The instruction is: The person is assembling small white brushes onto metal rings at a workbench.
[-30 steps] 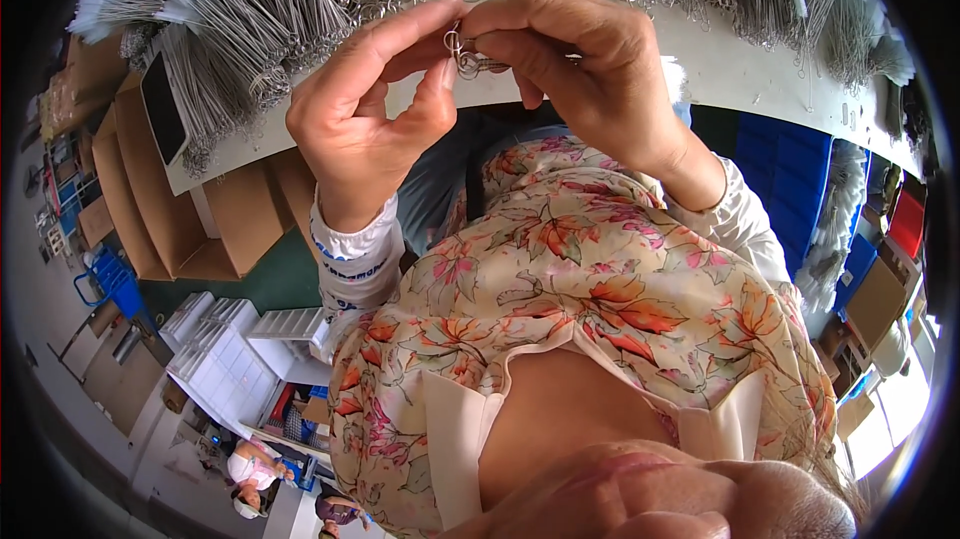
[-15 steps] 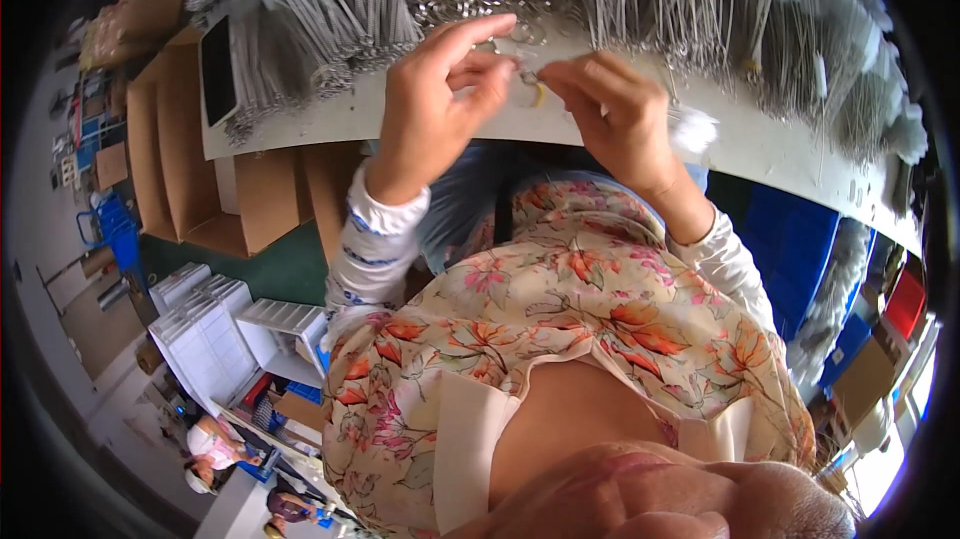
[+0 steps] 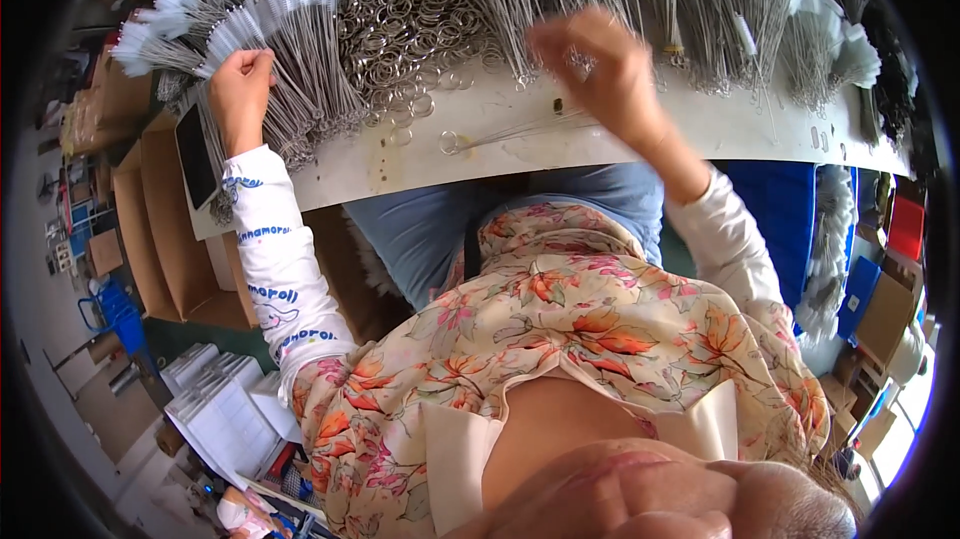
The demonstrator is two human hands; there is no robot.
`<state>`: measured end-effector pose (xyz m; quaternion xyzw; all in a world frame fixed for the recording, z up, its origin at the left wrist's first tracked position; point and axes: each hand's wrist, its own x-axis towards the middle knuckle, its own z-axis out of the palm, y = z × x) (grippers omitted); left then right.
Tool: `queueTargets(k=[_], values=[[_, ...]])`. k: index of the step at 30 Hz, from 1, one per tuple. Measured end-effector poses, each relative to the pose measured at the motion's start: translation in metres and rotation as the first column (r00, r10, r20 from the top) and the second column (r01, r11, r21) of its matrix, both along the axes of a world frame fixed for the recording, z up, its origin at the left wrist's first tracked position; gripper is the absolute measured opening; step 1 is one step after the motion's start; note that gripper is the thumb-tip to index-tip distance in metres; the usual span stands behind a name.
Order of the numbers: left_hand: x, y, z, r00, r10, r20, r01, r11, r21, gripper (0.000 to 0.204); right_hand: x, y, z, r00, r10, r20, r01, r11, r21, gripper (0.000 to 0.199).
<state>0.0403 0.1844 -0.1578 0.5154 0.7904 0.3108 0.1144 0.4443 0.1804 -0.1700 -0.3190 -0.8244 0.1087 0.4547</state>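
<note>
My left hand (image 3: 240,94) reaches to the left pile of wire brushes (image 3: 320,69), thin metal stems with white bristle heads. Its fingers are closed in a pinch beside the bristle ends; anything between them is hidden. My right hand (image 3: 605,74) is above the table near the brushes at the back, smeared by motion, so its fingers do not read clearly. Between the hands, one wire brush (image 3: 520,132) lies on the white table, its stem pointing left and right. A metal ring (image 3: 449,142) is at its left end. Loose metal rings (image 3: 410,29) are heaped behind it.
More wire brushes (image 3: 715,14) are piled along the table's (image 3: 400,169) right and back. A dark flat device (image 3: 197,154) leans at its left edge. Open cardboard boxes (image 3: 175,219) stand below left; a blue bin (image 3: 770,224) is below right.
Both hands were close together over the table, at a small ring. Now they are apart: the left has moved left to the brushes, and the right has moved slightly up. A ringed brush lies between.
</note>
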Motion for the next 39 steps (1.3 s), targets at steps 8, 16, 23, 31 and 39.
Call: queueTargets(k=[8, 16, 23, 31, 39], values=[[0.043, 0.001, -0.006, 0.886, 0.149, -0.439, -0.092, 0.985, 0.148, 0.023, -0.001, 0.079, 0.032, 0.846, -0.298, 0.442, 0.382, 0.918, -0.112, 0.031], [0.061, -0.016, 0.019, 0.981, 0.086, -0.171, -0.065, 0.99, 0.121, 0.024, 0.047, 0.086, 0.029, 0.893, -0.141, -0.428, -0.181, 0.757, -0.628, 0.023], [-0.024, -0.03, 0.052, 0.962, 0.133, 0.239, -0.178, 0.968, 0.175, 0.029, 0.172, 0.053, 0.056, 0.751, -0.382, -0.538, 0.046, 0.844, -0.535, 0.021], [-0.126, -0.039, -0.032, 0.785, -0.188, -0.591, -0.012, 0.948, -0.317, 0.025, 0.23, 0.012, 0.004, 0.71, -0.672, 0.209, 0.695, 0.717, -0.053, 0.012], [-0.129, -0.031, -0.016, 0.886, 0.048, -0.461, -0.229, 0.91, -0.346, 0.019, 0.218, 0.005, 0.003, 0.557, -0.664, 0.499, 0.785, 0.617, -0.055, 0.014]])
